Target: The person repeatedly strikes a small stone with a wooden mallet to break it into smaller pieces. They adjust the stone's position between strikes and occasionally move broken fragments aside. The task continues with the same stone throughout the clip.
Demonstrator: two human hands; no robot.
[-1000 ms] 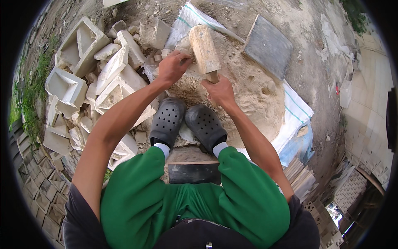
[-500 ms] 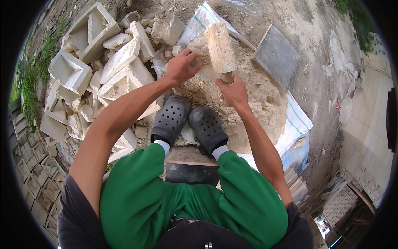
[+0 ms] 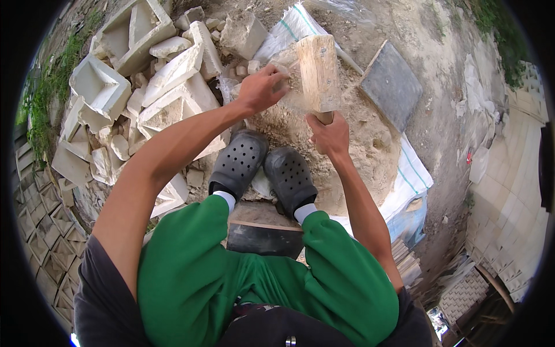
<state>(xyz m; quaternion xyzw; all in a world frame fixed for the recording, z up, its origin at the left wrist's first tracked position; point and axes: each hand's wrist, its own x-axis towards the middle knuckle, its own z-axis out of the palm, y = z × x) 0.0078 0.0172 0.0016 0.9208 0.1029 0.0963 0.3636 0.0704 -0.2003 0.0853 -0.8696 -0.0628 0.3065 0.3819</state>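
- Right hand (image 3: 328, 134) closed tight around the short handle of a wooden mallet (image 3: 318, 70), fingers wrapped fully, the pale block head standing just above the fist.
- Left hand (image 3: 261, 88) half curled, fingertips resting on a pale stone chunk (image 3: 284, 58) just left of the mallet head; firm grip or mere steadying not possible to tell.
- Stone chunk sitting on top of a sand mound (image 3: 352, 144), directly ahead of both hands and touching the left side of the mallet head.
- Below the hands, two dark perforated clogs (image 3: 263, 165) planted at the near foot of the mound, green trousers (image 3: 231, 277) lower still.
- Left of the left hand, a heap of broken white plaster moulds (image 3: 139, 87), hollow boxes and shards piled together.
- Right of the mallet, well apart from the right hand, a flat grey slab (image 3: 392, 84) lying on the ground.
- Under the mound and out to the right of the right forearm, a white woven sack (image 3: 413, 173) with thin green stripes.
- Between the knees, a dark block with a wooden edge (image 3: 263, 237).
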